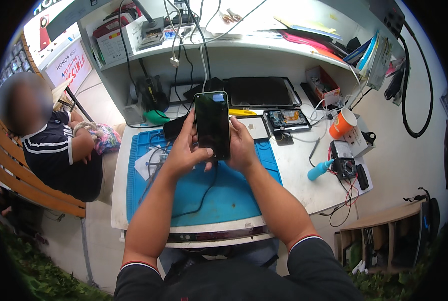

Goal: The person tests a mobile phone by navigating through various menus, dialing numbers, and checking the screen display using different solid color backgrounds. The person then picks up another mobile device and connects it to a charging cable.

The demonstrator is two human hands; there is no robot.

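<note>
A smartphone (212,120) with a dark screen and a light frame is held upright above the blue work mat (219,195). My left hand (184,153) grips its left edge, the thumb lying on the lower part of the screen and the other fingers partly hidden behind. Along the right edge my right hand (243,145) closes round the phone, its thumb near the side. A dark cable (209,188) runs across the mat below the phone; whether it joins the phone I cannot tell. Beside my left hand lie small clear bags (148,163).
Right of the mat are an opened device with exposed circuitry (287,120), an orange cup (342,123), a blue bottle (319,170) and a multimeter (343,161). Cables hang from the shelf (244,45) behind the phone. A person (63,135) sits on a wooden bench at left.
</note>
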